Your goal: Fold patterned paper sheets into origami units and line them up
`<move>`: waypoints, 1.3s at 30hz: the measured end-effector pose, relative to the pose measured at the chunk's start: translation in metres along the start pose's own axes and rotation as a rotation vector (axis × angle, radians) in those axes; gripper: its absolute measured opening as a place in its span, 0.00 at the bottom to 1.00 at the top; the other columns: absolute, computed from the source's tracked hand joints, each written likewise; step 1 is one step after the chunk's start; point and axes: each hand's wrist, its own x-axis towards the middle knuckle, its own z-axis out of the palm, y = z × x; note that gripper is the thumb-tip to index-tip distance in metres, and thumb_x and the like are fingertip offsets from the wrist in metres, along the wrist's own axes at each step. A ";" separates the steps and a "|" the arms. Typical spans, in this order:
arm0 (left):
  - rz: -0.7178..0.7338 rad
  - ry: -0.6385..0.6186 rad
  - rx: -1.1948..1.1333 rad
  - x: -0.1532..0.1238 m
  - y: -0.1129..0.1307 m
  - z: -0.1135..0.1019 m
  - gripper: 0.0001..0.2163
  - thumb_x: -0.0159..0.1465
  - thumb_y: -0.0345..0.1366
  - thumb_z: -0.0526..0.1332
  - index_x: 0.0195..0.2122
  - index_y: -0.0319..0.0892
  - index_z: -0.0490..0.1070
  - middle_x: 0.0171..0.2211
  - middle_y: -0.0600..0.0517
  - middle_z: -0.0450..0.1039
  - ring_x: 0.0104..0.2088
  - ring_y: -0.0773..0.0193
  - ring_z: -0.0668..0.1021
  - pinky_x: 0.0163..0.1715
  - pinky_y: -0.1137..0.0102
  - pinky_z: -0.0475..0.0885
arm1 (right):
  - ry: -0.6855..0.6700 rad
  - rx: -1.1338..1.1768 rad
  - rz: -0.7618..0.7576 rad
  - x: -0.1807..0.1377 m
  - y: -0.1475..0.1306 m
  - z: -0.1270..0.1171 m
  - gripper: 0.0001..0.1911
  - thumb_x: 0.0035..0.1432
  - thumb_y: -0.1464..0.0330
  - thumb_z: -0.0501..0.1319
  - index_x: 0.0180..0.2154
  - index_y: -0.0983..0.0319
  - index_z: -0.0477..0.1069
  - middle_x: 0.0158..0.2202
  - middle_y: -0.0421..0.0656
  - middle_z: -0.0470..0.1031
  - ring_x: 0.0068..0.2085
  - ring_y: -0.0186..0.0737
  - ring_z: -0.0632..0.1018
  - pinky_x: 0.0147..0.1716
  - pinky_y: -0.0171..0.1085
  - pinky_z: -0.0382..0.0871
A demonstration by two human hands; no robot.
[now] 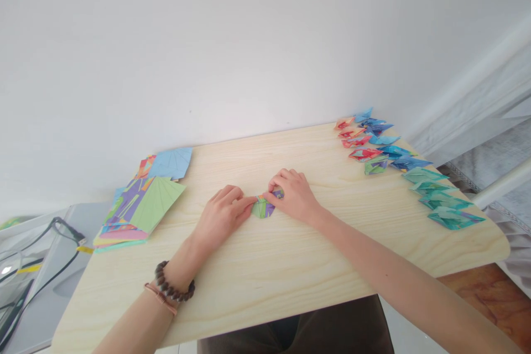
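A small folded piece of origami paper, green and purple with a bit of orange, lies on the table between my hands. My left hand, with beaded bracelets at its wrist, pinches the paper's left side between thumb and forefinger. On the other side, my right hand holds the paper's right and upper part with thumb and curled fingers. My fingertips cover some of the folds.
At the left lies a stack of patterned origami sheets with crease lines. Rows of folded paper pieces in red, blue, green and teal stand along the right side of the wooden table. Cables lie in a grey unit beyond the left edge.
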 end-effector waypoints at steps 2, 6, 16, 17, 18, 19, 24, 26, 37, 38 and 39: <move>0.055 -0.031 -0.018 0.003 -0.005 -0.002 0.12 0.64 0.33 0.53 0.47 0.45 0.70 0.31 0.49 0.65 0.36 0.62 0.68 0.37 0.67 0.68 | -0.024 0.010 -0.023 -0.002 0.001 -0.003 0.07 0.54 0.62 0.60 0.30 0.59 0.70 0.34 0.41 0.69 0.39 0.40 0.67 0.41 0.40 0.55; 0.094 -0.082 -0.026 0.005 -0.009 -0.007 0.14 0.64 0.33 0.53 0.50 0.48 0.69 0.33 0.49 0.64 0.37 0.62 0.68 0.37 0.65 0.67 | -0.061 0.011 -0.023 -0.002 0.000 -0.007 0.08 0.53 0.61 0.61 0.30 0.59 0.69 0.35 0.41 0.69 0.40 0.41 0.66 0.41 0.40 0.54; 0.114 -0.075 -0.134 0.003 -0.012 -0.006 0.14 0.63 0.31 0.54 0.50 0.46 0.69 0.33 0.48 0.66 0.40 0.60 0.69 0.39 0.63 0.69 | -0.067 -0.061 -0.008 0.000 -0.003 -0.004 0.07 0.53 0.61 0.60 0.30 0.59 0.68 0.34 0.41 0.68 0.39 0.42 0.66 0.39 0.40 0.54; 0.120 -0.073 -0.147 0.003 -0.012 -0.005 0.14 0.63 0.31 0.54 0.49 0.46 0.69 0.33 0.48 0.66 0.40 0.60 0.69 0.38 0.64 0.69 | -0.069 -0.063 -0.009 0.000 -0.003 -0.004 0.08 0.53 0.61 0.60 0.30 0.58 0.68 0.34 0.41 0.68 0.39 0.42 0.66 0.39 0.40 0.54; 0.124 -0.073 -0.164 0.003 -0.013 -0.004 0.14 0.63 0.32 0.54 0.49 0.46 0.70 0.32 0.48 0.66 0.40 0.60 0.69 0.38 0.64 0.69 | -0.072 -0.061 -0.010 0.000 -0.002 -0.005 0.08 0.53 0.61 0.60 0.31 0.58 0.68 0.34 0.41 0.68 0.39 0.41 0.66 0.39 0.40 0.54; 0.124 -0.076 -0.182 0.004 -0.013 -0.004 0.13 0.63 0.32 0.54 0.48 0.46 0.70 0.32 0.48 0.66 0.40 0.60 0.68 0.38 0.64 0.69 | -0.075 -0.054 -0.012 0.000 -0.002 -0.005 0.08 0.53 0.61 0.60 0.31 0.58 0.68 0.34 0.41 0.69 0.39 0.41 0.66 0.39 0.40 0.54; 0.080 -0.127 -0.275 0.007 -0.013 -0.004 0.12 0.65 0.32 0.52 0.47 0.45 0.71 0.34 0.48 0.66 0.41 0.60 0.67 0.42 0.63 0.66 | -0.094 0.007 -0.010 0.001 0.000 -0.007 0.09 0.54 0.59 0.60 0.31 0.58 0.68 0.35 0.41 0.69 0.40 0.41 0.67 0.40 0.40 0.54; 0.065 -0.141 -0.299 0.008 -0.014 -0.004 0.12 0.65 0.31 0.52 0.46 0.46 0.71 0.34 0.48 0.66 0.42 0.61 0.66 0.44 0.63 0.66 | -0.097 0.019 -0.011 0.001 0.000 -0.008 0.09 0.54 0.59 0.60 0.31 0.58 0.68 0.35 0.41 0.69 0.40 0.41 0.67 0.40 0.40 0.54; 0.027 -0.141 -0.259 0.009 -0.012 -0.007 0.14 0.65 0.29 0.52 0.46 0.51 0.71 0.40 0.49 0.64 0.44 0.60 0.64 0.47 0.62 0.64 | -0.114 0.026 0.013 0.003 -0.002 -0.007 0.05 0.52 0.65 0.61 0.31 0.58 0.69 0.36 0.40 0.69 0.40 0.41 0.67 0.41 0.40 0.55; 0.024 -0.143 -0.258 0.009 -0.012 -0.007 0.14 0.65 0.29 0.52 0.46 0.51 0.71 0.40 0.49 0.64 0.44 0.60 0.64 0.48 0.61 0.63 | -0.114 0.026 0.018 0.003 -0.002 -0.007 0.04 0.52 0.65 0.61 0.31 0.58 0.69 0.36 0.40 0.69 0.40 0.41 0.67 0.41 0.40 0.55; 0.022 -0.146 -0.257 0.009 -0.012 -0.007 0.14 0.65 0.29 0.52 0.47 0.52 0.71 0.41 0.49 0.64 0.44 0.60 0.63 0.48 0.61 0.63 | -0.114 0.026 0.021 0.003 -0.002 -0.007 0.04 0.52 0.65 0.61 0.31 0.58 0.69 0.36 0.40 0.69 0.40 0.41 0.67 0.41 0.40 0.55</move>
